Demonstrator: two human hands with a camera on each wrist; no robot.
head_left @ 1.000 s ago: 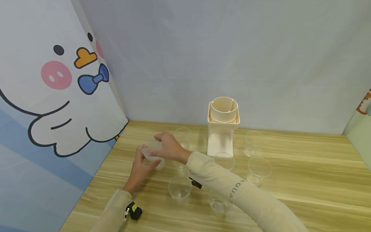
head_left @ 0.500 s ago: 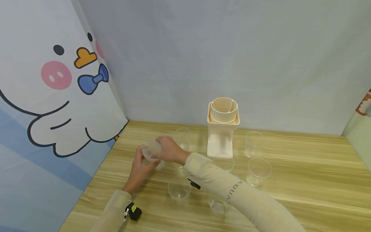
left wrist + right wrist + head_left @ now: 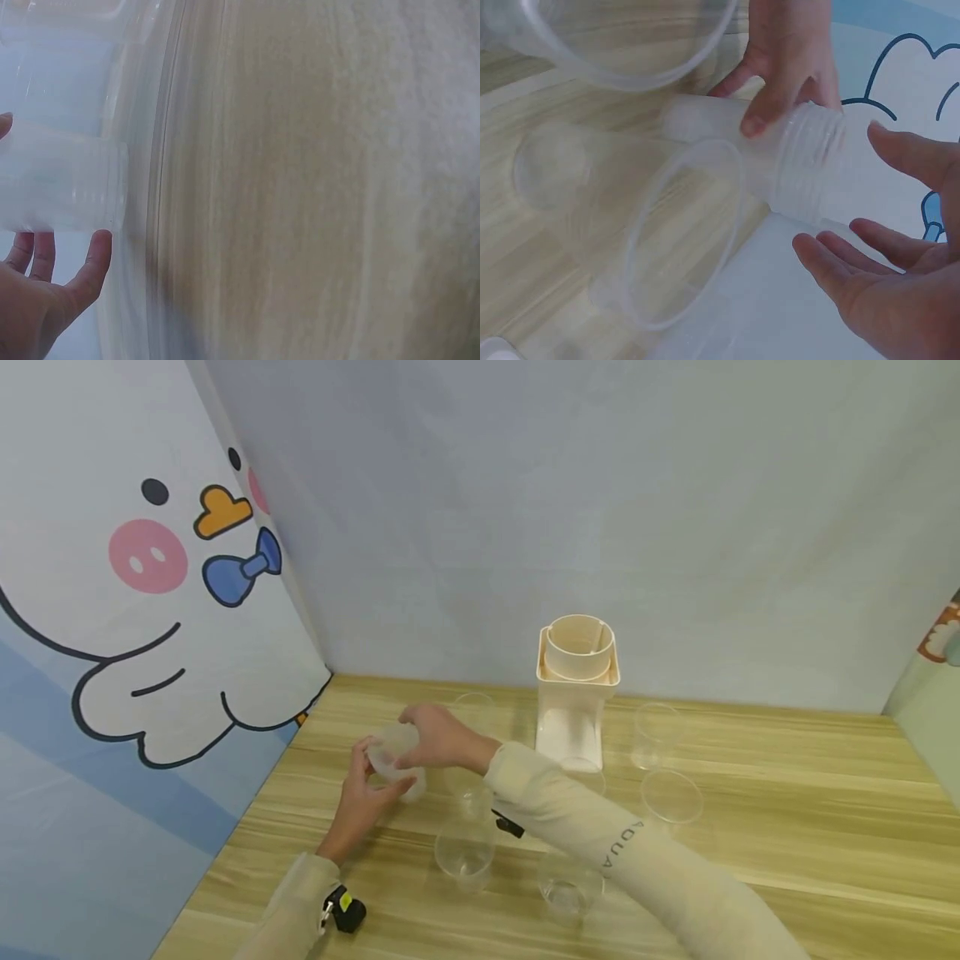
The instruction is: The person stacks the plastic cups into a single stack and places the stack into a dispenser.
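Observation:
Frosted clear plastic cups, nested in a stack (image 3: 395, 745), stand at the left of the table. My left hand (image 3: 363, 797) holds this stack from the near left side, with thumb and fingers around its wall. My right hand (image 3: 442, 739) is at the top right of the stack, fingers spread. In the right wrist view, several layered rims (image 3: 810, 165) point toward my right hand (image 3: 892, 255), whose fingertips are apart from them. The left wrist view shows the left fingertips along the cup wall (image 3: 60, 180).
Single clear cups stand about the wooden table, such as a front cup (image 3: 465, 847), another cup (image 3: 570, 893) by the right sleeve and a right-hand cup (image 3: 672, 797). A beige stand with a round top (image 3: 572, 718) is at the back, before a grey curtain (image 3: 675, 527).
My right hand has shifted slightly over the stack's top, first right and then back. The left hand and the standing cups keep their places.

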